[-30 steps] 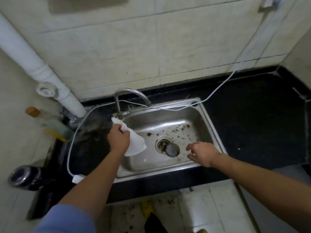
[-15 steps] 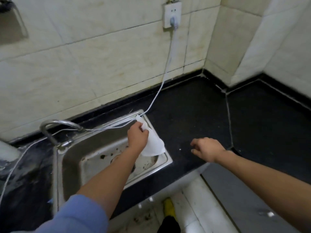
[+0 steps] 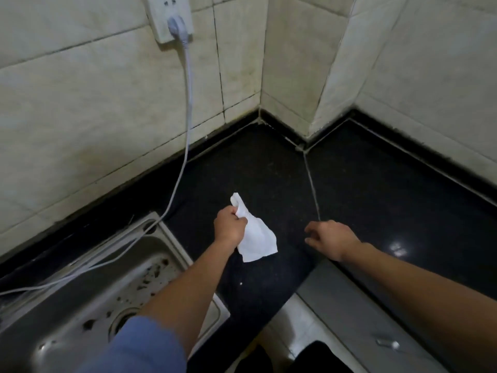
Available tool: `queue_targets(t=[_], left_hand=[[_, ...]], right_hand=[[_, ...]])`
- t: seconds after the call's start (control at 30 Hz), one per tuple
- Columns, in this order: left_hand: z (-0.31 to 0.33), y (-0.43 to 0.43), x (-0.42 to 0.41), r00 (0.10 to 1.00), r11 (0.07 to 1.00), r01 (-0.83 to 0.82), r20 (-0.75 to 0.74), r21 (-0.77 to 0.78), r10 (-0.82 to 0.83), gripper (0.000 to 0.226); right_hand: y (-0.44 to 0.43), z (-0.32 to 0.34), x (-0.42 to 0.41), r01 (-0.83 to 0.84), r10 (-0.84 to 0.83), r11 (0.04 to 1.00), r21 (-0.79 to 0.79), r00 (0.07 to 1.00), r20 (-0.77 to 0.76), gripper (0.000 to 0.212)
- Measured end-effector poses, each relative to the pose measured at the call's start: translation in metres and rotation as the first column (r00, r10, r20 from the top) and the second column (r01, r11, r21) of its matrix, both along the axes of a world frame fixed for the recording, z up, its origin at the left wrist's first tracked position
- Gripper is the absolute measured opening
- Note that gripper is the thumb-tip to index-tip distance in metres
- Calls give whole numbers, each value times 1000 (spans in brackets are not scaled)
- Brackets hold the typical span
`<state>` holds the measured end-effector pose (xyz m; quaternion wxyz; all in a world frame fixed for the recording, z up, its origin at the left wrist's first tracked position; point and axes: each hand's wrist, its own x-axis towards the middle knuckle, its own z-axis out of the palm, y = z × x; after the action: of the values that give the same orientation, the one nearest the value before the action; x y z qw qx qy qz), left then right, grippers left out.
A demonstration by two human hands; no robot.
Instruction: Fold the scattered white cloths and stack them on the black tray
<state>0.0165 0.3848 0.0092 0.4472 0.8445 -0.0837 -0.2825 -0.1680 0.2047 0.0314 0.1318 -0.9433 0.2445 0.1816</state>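
Steel fills the lower left, where a stained stainless-steel sink [image 3: 174,246] sits sunk into the glossy black stone countertop [image 3: 269,170]. A thin white power cable [image 3: 189,103] trails across the sink's back rim and climbs the pale tiled wall to a white wall socket [image 3: 169,20]. Just right of the sink, the left hand [image 3: 230,227], on an arm with a blue sleeve [image 3: 139,345], is closed in a fist around the upper part of a crumpled white cloth [image 3: 258,240]. The rest of the cloth hangs loose and unfolded over the countertop, and whether its lower edge touches the stone cannot be told. Further right, the right hand [image 3: 330,239] hovers near the counter's front edge with its fingers loosely spread, holding nothing. Below it is a grey cabinet front [image 3: 349,313]. Judged from this view, the task is at an early stage: one cloth has been picked up but not folded, no folded stack appears anywhere, and the black tray is out of view. Folding this cloth, finding the tray and gathering any other cloths all seem left to do.
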Motion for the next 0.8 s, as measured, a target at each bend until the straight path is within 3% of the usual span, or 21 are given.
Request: queue_targets(t=[0.07, 0.13, 0.3, 0.47, 0.6, 0.7, 0.73, 0.8], left_hand=[[-13, -3, 2, 994, 999, 46, -98, 26, -44, 11], [-29, -1, 4, 988, 997, 55, -145, 59, -46, 23], [-46, 22, 3, 999, 984, -16, -25, 179, 21, 19], [-61, 43, -9, 987, 963, -110, -90, 245, 136, 25], [-64, 43, -13, 985, 969, -135, -74, 209, 153, 35], [-58, 28, -3, 996, 982, -64, -54, 178, 75, 26], [-57, 22, 0, 998, 981, -30, -47, 190, 39, 14], [-58, 12, 4, 1000, 976, 7, 8, 220, -9, 29]], right_hand=[[-5, -11, 4, 5, -4, 999, 34, 1000, -15, 30], [-9, -23, 11, -10, 13, 997, 71, 999, -45, 29], [-20, -46, 38, -74, 87, 985, 158, 993, -75, 26], [-19, -58, 103, -114, 96, 961, 252, 992, 80, 28], [-5, -73, 155, -124, 67, 936, 330, 981, 180, 47], [6, -83, 174, -273, 265, 920, 281, 962, 66, 62], [7, -87, 178, -314, 319, 915, 253, 948, 24, 56], [3, -92, 179, -330, 337, 918, 220, 941, 7, 35]])
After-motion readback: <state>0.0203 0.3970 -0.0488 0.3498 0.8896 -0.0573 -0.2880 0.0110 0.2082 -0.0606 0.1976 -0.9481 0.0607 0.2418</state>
